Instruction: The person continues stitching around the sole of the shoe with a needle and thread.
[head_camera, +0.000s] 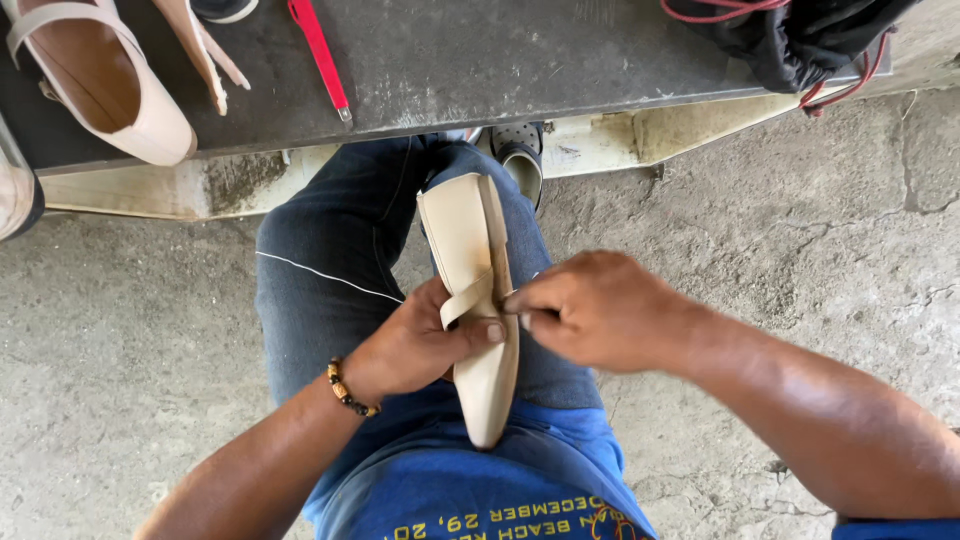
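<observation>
A cream flat shoe (470, 300) lies sole-up along the person's lap, over the jeans. The left hand (420, 345) grips its middle, thumb pressed on the strap (465, 303), while the right hand (595, 310) pinches the strap's end at the shoe's edge. Another cream shoe (100, 85) and a red tool (318, 55) lie on the dark worktop (500, 60) beyond the knees.

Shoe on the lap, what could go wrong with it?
1. The shoe only rests on the knee, held by the left hand, so it might slip to the floor.
2. The right hand pinches the strap at the shoe's edge; a hard pull might tear or loosen it.
3. The other shoe sits near the bench edge and could be knocked off.
</observation>
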